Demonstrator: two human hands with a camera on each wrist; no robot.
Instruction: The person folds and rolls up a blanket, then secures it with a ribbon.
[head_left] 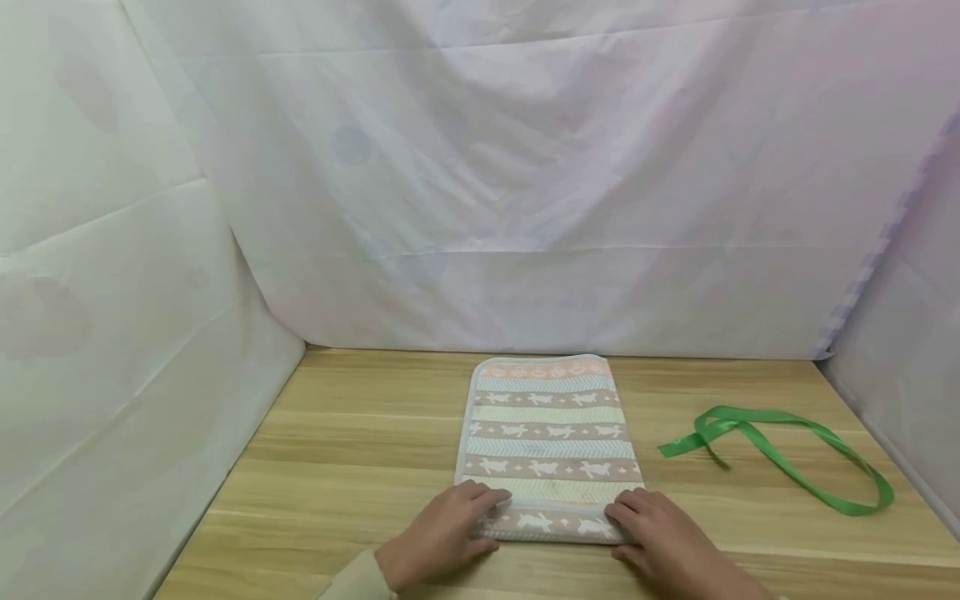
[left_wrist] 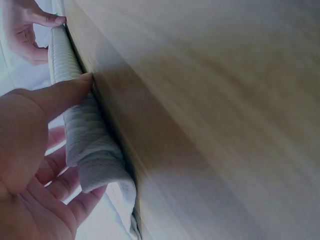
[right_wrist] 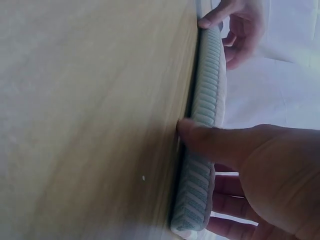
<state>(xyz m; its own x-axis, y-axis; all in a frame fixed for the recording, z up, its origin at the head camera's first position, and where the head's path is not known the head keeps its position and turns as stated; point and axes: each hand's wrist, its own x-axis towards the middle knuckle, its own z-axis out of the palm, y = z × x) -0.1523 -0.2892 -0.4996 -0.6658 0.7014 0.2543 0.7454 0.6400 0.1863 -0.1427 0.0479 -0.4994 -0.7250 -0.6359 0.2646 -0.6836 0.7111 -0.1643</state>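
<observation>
Hands [head_left: 447,529] [head_left: 660,533] mirrored; fingers [head_left: 489,497] pinch cloth [head_left: 551,437]

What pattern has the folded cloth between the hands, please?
The folded cloth has pastel stripes, the brownish ones with white animal figures; the head view shows best.

A folded cloth [head_left: 551,442] lies flat on the wooden table [head_left: 352,442], its long sides running away from the person. Taupe bands with white animal figures alternate with pale blue and pale yellow-green zigzag bands, and a peach band crosses the far end. Light grey-blue binding trims the rounded far corners. The near end is turned over in a thick, narrow fold, pinched at its left end by the left hand [head_left: 448,525] and at its right by the right hand [head_left: 666,537].
</observation>
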